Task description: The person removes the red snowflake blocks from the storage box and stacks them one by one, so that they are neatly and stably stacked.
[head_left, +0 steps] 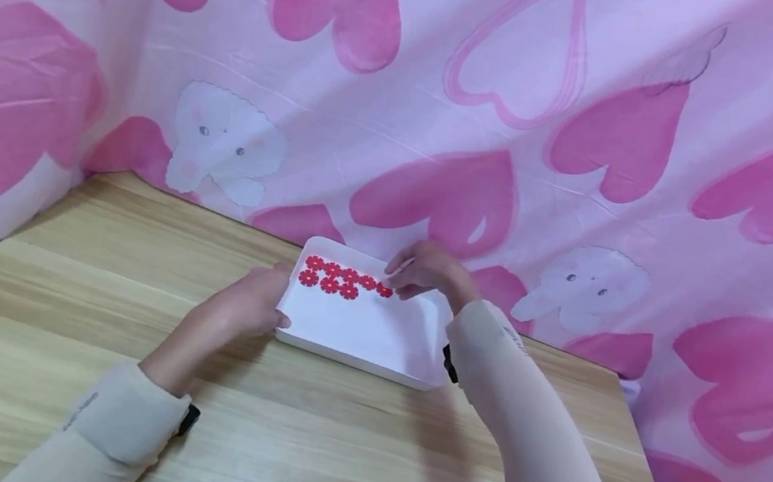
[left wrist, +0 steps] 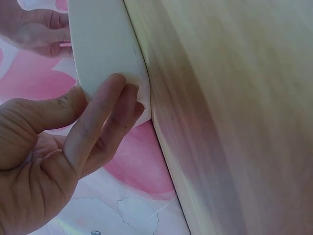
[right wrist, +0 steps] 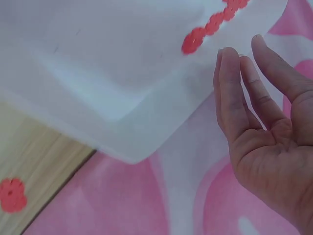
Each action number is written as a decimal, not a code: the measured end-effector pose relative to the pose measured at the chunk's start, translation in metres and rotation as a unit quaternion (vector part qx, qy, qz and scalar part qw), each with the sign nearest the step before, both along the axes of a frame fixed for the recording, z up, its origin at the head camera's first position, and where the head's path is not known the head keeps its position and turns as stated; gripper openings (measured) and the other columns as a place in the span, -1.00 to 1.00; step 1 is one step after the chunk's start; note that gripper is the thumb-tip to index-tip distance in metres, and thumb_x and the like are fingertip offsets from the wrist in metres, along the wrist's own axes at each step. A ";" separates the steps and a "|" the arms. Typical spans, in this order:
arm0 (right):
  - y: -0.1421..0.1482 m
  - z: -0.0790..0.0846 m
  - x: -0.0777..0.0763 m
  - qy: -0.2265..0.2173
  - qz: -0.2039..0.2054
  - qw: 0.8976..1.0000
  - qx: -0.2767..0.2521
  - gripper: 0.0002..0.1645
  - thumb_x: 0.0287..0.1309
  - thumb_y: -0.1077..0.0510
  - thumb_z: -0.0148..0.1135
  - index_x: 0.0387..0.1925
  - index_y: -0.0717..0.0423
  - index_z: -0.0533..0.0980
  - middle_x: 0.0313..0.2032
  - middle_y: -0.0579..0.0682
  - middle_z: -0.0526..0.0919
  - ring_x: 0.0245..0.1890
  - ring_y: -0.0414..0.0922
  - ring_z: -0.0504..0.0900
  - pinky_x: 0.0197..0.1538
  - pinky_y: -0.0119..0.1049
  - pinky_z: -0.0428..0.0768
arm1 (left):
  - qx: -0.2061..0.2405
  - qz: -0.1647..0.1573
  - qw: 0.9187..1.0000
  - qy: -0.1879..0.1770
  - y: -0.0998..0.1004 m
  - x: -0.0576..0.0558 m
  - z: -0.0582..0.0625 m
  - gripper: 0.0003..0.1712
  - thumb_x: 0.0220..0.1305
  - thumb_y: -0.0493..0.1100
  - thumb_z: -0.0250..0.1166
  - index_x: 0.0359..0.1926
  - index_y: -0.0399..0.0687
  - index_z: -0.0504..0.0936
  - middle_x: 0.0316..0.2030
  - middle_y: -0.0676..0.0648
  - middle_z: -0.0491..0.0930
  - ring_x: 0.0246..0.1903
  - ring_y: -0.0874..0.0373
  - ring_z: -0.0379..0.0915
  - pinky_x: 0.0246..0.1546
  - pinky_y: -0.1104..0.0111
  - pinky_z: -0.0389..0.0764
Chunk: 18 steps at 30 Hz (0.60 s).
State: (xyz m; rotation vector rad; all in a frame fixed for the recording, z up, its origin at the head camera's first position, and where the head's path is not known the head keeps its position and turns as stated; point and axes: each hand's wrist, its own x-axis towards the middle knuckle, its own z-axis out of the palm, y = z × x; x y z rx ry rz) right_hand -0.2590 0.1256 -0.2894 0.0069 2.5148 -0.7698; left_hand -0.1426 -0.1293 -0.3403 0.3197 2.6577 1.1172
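Note:
A white rectangular tray point(head_left: 355, 341) sits on the wooden table. Inside it, several red flower-shaped discs point(head_left: 329, 286) form two rows near the far left corner. My left hand point(head_left: 255, 300) holds the tray's left side. In the left wrist view, the fingers of that hand point(left wrist: 63, 132) lie against the outer wall, with the thumb at the rim. Over the far rim, my right hand point(head_left: 430, 272) hovers beside the last disc of the far row. The right wrist view has this hand point(right wrist: 269, 127) with fingers fairly straight, thumb apart, and nothing visible between them.
A loose red disc point(right wrist: 12, 195) lies on the table outside the tray in the right wrist view; the head view does not show it. A pink curtain point(head_left: 405, 126) with hearts hangs right behind the table's far edge. The wooden tabletop point(head_left: 293, 445) extends in front.

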 end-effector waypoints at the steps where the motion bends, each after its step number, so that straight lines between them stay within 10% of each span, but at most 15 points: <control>1: -0.003 -0.001 0.000 0.000 0.004 1.000 0.002 -0.66 0.32 0.19 0.49 0.09 0.16 0.71 -0.03 0.12 0.79 0.05 0.16 0.82 0.15 -0.12 0.79 | 0.001 0.000 1.000 0.001 0.001 0.000 0.000 -0.32 0.28 -0.45 0.44 0.38 -0.46 0.42 0.19 -0.39 0.59 0.03 -0.16 0.52 0.25 -0.09 0.64; 18: -0.023 -0.026 -0.001 0.000 0.049 0.998 0.038 -0.73 0.24 0.19 0.56 -0.05 0.17 0.74 -0.06 0.09 0.78 -0.17 -0.04 0.80 0.05 -0.27 0.81 | -0.004 -0.013 1.000 0.004 0.019 0.002 0.004 -0.30 0.31 -0.45 0.41 0.41 -0.48 0.38 0.23 -0.40 0.58 0.13 -0.19 0.53 0.38 -0.13 0.57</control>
